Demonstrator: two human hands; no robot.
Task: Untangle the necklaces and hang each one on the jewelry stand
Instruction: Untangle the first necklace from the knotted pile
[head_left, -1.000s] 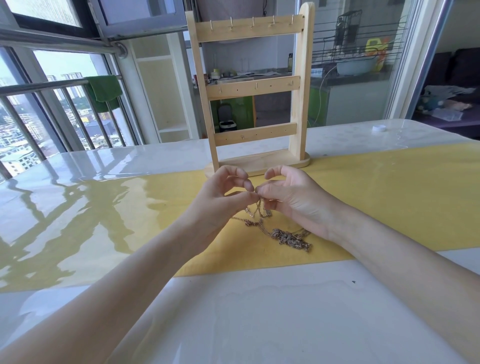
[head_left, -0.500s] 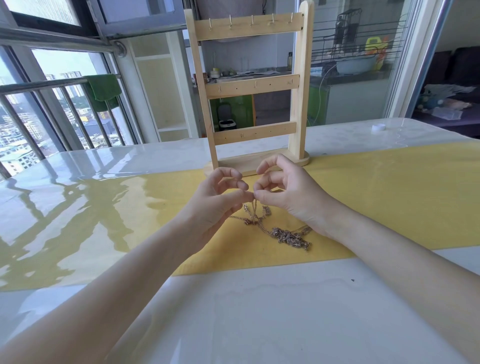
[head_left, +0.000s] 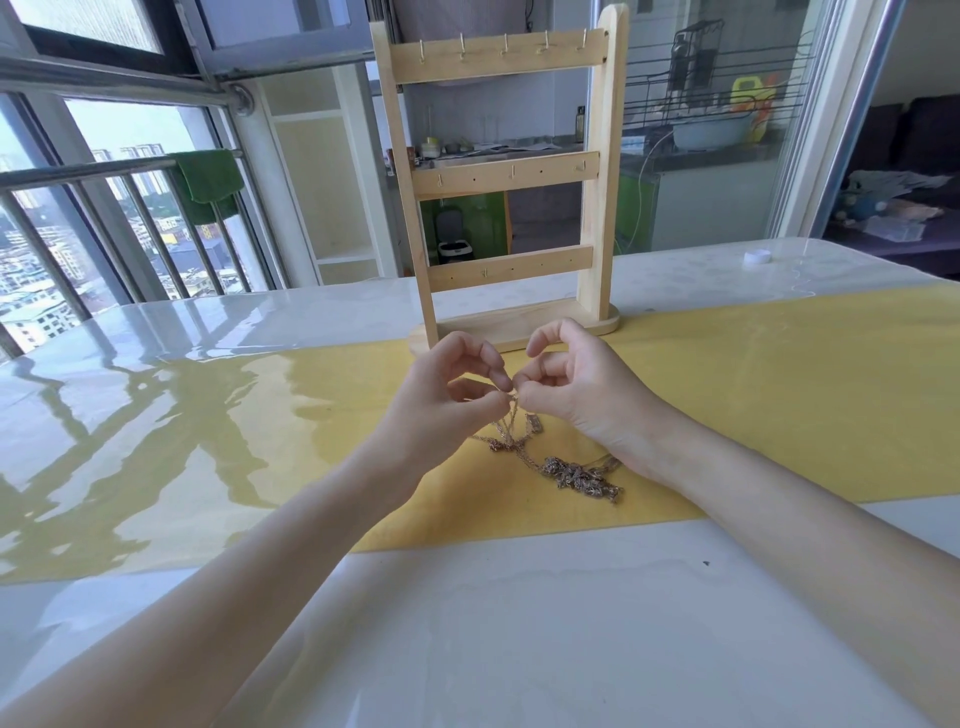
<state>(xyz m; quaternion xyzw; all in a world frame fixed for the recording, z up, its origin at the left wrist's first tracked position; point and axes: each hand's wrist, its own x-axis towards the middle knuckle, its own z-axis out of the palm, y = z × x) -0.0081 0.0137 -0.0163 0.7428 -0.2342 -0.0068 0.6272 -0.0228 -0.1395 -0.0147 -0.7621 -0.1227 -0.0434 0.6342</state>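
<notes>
Both hands lifted slightly since a second ago: left hand (head_left: 441, 400) and right hand (head_left: 576, 389) pinch thin gold tangled necklaces (head_left: 566, 467) trailing below them onto counter; nothing hung yet.

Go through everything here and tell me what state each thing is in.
Necklaces: tangled, mostly on the yellow cloth, one end lifted.
Left hand: pinching the chain.
Right hand: pinching the chain.
Jewelry stand: upright, hooks bare.
White cap: lying on the table.
</notes>
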